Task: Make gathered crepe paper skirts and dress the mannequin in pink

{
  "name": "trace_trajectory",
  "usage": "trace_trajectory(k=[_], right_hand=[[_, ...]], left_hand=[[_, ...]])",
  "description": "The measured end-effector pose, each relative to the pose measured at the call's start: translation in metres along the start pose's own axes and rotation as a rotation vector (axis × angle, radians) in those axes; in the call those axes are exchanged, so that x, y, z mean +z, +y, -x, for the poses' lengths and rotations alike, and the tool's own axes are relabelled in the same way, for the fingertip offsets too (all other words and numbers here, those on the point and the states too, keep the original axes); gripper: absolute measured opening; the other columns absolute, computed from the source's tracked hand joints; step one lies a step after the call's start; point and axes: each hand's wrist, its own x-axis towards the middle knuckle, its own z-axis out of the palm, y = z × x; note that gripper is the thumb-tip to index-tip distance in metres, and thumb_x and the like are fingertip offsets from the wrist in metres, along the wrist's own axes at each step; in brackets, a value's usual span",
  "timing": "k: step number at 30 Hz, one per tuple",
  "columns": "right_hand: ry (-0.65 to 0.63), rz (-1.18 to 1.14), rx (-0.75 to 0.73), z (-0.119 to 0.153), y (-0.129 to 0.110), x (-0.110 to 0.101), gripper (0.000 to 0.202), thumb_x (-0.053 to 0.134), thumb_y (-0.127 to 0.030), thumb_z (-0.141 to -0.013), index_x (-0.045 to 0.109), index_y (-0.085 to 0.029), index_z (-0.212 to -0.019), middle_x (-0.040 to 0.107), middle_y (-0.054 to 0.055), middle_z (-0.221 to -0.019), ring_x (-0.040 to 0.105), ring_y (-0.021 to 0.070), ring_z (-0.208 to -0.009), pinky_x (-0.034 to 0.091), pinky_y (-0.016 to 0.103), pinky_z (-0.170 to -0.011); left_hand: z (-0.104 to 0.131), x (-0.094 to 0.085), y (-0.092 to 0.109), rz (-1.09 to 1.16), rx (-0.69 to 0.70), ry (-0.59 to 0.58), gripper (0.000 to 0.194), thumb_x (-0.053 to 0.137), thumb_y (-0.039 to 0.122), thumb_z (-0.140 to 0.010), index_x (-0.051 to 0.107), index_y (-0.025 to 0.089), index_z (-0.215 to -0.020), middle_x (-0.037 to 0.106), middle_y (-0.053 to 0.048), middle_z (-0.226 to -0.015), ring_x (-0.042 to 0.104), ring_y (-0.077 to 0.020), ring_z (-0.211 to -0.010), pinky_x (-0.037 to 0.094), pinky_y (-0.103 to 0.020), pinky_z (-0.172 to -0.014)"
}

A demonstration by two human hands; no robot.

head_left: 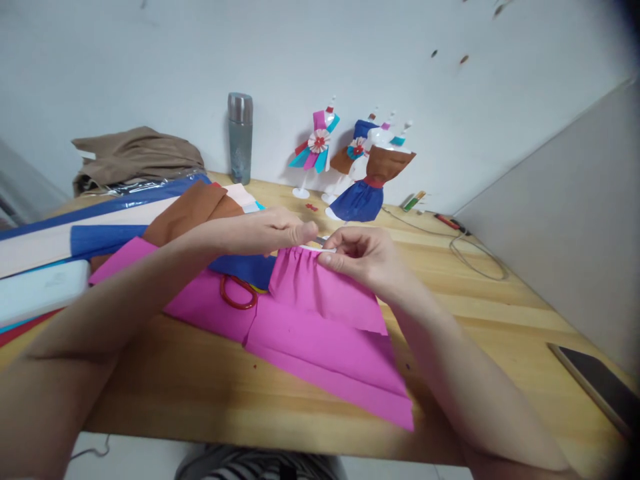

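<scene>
My right hand (363,257) pinches the top edge of a gathered pink crepe paper piece (325,290) between thumb and fingers. A white strip (315,249) runs along that edge. Over the left end of the same edge, my left hand (277,230) is closed, its thumb on top and its fingertips mostly hidden. A small grey piece shows between the two hands, too blurred to name. Beneath the gathered piece lies a larger flat pink crepe sheet (325,347). Red-handled scissors (239,293) rest on the pink sheet, their blades hidden beneath blue paper (245,267).
Small dress forms in paper outfits (319,143) (370,187) stand by the wall with a thermos (240,140). Brown, blue and cream paper (115,220) and a white box-like object (45,293) lie left. A phone (597,387) and a cable (475,260) are right.
</scene>
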Motion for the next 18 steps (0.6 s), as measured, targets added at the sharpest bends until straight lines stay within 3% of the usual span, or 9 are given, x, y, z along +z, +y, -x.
trace_trajectory(k=[3,7,12,14,16,18], right_hand=[[-0.007,0.011,-0.011,0.0001,0.0,0.0009,0.03,0.076,-0.043,-0.067,0.057,-0.02,-0.064,0.041,-0.006,-0.049,0.031,0.0069,-0.044,0.02,0.024,-0.042],[-0.022,0.015,-0.016,-0.002,0.0015,0.0006,0.029,0.075,-0.042,-0.067,0.058,-0.019,-0.065,0.041,-0.006,-0.048,0.03,0.0067,-0.044,0.021,0.024,-0.042],[-0.076,0.175,-0.084,-0.0019,-0.0002,-0.0013,0.025,0.065,-0.043,-0.078,0.065,-0.018,-0.074,0.048,-0.004,-0.051,0.036,0.0088,-0.046,0.024,0.025,-0.044],[-0.051,0.32,-0.116,0.0005,-0.0022,-0.0004,0.027,0.063,-0.043,-0.08,0.069,-0.017,-0.084,0.06,0.001,-0.061,0.048,0.0122,-0.053,0.033,0.027,-0.049],[-0.024,0.463,-0.13,0.0037,-0.0036,0.0013,0.034,0.063,-0.044,-0.081,0.07,-0.015,-0.099,0.071,0.007,-0.083,0.06,0.0191,-0.069,0.043,0.032,-0.062],[-0.015,0.545,-0.143,0.0064,-0.0035,0.0027,0.045,0.061,-0.048,-0.083,0.067,-0.016,-0.115,0.071,0.012,-0.107,0.064,0.0259,-0.087,0.046,0.038,-0.075]], left_hand=[[0.0012,-0.0001,0.0025,0.017,-0.048,0.024,0.042,0.034,0.048,-0.091,0.041,0.018,-0.063,0.042,0.001,-0.063,0.04,-0.0106,-0.059,0.033,-0.022,-0.053],[-0.0012,0.0005,-0.0017,-0.045,0.016,-0.063,0.039,0.04,0.042,-0.089,0.035,0.018,-0.058,0.03,0.003,-0.057,0.03,-0.0087,-0.053,0.025,-0.023,-0.049],[-0.004,0.0022,-0.0054,-0.106,0.017,-0.05,0.037,0.041,0.039,-0.089,0.049,0.015,-0.061,0.039,0.003,-0.059,0.037,-0.0087,-0.054,0.026,-0.022,-0.051],[-0.0036,0.0041,-0.0028,-0.164,0.001,-0.025,0.037,0.043,0.037,-0.088,0.052,0.015,-0.061,0.041,0.003,-0.057,0.038,-0.0085,-0.054,0.026,-0.022,-0.051],[-0.0025,0.0058,0.0004,-0.239,-0.013,0.004,0.037,0.044,0.035,-0.089,0.056,0.014,-0.061,0.046,0.002,-0.056,0.04,-0.0088,-0.055,0.026,-0.022,-0.053],[-0.001,0.0063,0.0024,-0.306,-0.033,0.057,0.037,0.044,0.035,-0.09,0.061,0.014,-0.065,0.054,0.001,-0.06,0.044,-0.0096,-0.058,0.028,-0.022,-0.055]])
